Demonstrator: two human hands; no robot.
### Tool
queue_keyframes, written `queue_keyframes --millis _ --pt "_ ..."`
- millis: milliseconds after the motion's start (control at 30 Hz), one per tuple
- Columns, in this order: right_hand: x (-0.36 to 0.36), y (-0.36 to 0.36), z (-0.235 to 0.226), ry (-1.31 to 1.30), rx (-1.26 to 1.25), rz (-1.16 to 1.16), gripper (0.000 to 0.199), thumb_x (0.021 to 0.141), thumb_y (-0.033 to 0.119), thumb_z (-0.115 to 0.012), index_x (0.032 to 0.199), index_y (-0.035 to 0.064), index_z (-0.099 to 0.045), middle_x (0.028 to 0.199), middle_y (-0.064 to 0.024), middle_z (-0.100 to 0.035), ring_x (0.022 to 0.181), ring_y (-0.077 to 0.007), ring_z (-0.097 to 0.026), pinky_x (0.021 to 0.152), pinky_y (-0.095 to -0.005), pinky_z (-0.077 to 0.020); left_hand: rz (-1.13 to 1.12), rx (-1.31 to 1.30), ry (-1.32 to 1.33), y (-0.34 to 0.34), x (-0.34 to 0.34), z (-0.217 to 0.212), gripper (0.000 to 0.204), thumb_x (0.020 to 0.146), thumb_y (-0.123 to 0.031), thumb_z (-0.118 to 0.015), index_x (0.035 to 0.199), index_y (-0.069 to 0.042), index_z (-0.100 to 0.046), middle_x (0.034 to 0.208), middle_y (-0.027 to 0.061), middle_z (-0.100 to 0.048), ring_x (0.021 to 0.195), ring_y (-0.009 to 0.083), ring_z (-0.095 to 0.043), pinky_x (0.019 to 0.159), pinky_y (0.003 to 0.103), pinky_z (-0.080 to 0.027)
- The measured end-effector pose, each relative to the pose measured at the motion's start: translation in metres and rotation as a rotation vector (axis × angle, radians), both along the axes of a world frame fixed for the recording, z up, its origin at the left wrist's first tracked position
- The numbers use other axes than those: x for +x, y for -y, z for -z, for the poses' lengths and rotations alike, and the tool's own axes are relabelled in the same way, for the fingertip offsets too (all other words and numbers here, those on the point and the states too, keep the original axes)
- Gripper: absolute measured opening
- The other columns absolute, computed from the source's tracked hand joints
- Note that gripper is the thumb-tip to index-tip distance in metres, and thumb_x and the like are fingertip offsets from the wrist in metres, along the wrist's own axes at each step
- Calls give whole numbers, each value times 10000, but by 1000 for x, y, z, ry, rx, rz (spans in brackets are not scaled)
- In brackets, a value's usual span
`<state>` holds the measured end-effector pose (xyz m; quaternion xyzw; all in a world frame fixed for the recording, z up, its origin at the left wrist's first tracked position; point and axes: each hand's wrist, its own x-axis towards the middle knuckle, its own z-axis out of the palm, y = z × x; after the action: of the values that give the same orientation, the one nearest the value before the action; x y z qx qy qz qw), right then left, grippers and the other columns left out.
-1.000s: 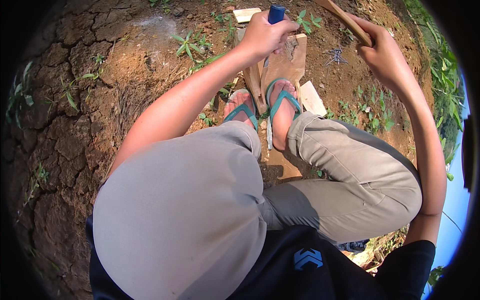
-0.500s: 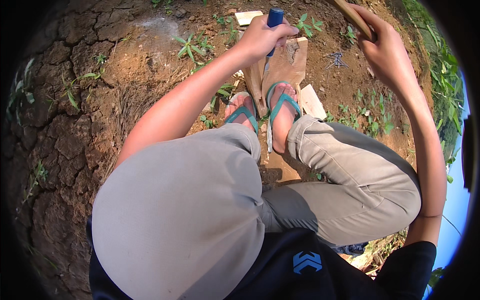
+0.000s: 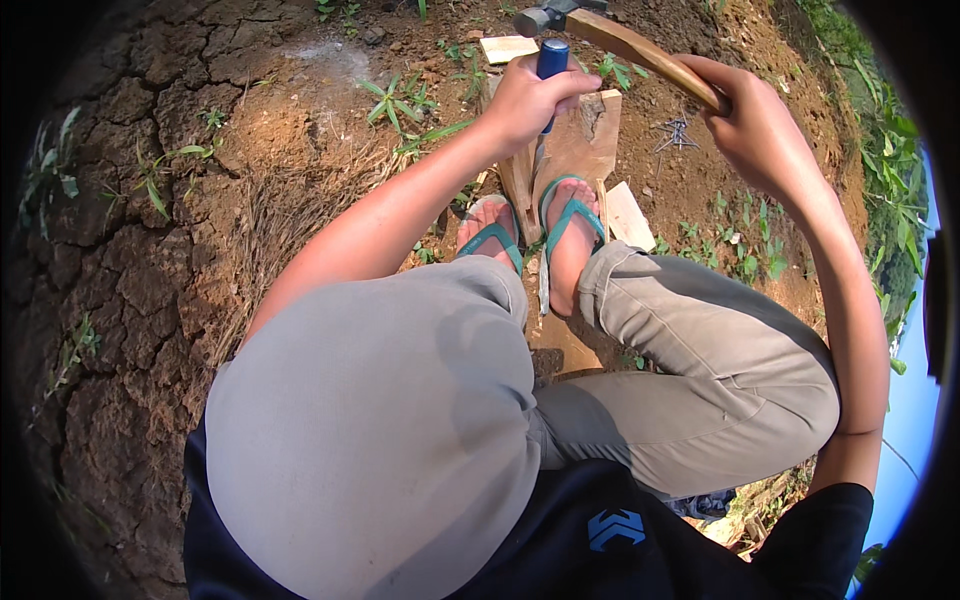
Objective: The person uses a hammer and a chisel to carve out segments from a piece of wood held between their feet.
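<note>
Evidently, board [image 3: 592, 150] at upper centre held underfoot; one tool per hand.
Right sandalled foot [image 3: 572, 225] overlaps board's lower end, presumably as a clamp. Hammer [image 3: 645, 57], top centre to upper right: right hand [image 3: 745, 112] closed round the handle's end, likely for leverage; right arm [image 3: 850, 290] bows up the frame's right side. Blue-handled tool [image 3: 552, 60], upper centre: left hand [image 3: 525, 105] grips it near-upright, top clear of the fist, probably to keep fingers away from the hammer; left forearm [image 3: 400, 200] slants up rightward. Nails [image 3: 676, 135] lie loose right of board, seemingly kept near.
</note>
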<state>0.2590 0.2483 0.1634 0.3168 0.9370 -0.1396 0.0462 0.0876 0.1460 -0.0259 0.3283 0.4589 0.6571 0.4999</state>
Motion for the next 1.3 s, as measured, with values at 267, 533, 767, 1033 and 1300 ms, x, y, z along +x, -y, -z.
queue_keyframes --millis 267,533,767,1033,1300 --pt "-4 -2 2 -16 -6 -66 563 836 -62 -506 1365 90 -628 1022 -253 -694 923 -339 -667 867 -407 -521 -36 -8 13 1 -3 4 204 942 -196 -670 814 -43 -628 604 -45 -451 584 68 -417 588 266 -327" --pt "-8 -3 -2 26 -31 -63 579 838 -68 -512 1390 79 -604 1034 -251 -703 934 -266 -696 896 -372 -516 -39 -35 -31 -1 -1 11 208 942 -231 -672 846 -49 -641 604 -46 -457 583 64 -414 582 267 -326" --pt "-6 2 1 151 -8 1 583 830 -73 -493 1372 91 -630 1118 -263 -707 1059 -312 -724 932 -401 -518 -72 -51 -120 0 -2 14 228 936 -249 -677 831 -47 -657 641 -35 -511 618 73 -463 602 271 -360" --pt "-11 5 1 129 -17 -70 579 811 -71 -506 1354 84 -631 1115 -265 -698 1081 -414 -680 917 -424 -522 -116 -190 -218 3 3 12 373 904 -433 -741 870 -64 -703 781 -7 -619 720 101 -564 672 285 -436" --pt "-3 5 10 53 29 -113 548 810 -81 -499 1318 59 -650 1091 -269 -701 1026 -405 -701 873 -430 -536 -135 -247 -316 3 2 9 456 904 -516 -730 900 -61 -689 789 -8 -594 745 107 -550 689 302 -444"
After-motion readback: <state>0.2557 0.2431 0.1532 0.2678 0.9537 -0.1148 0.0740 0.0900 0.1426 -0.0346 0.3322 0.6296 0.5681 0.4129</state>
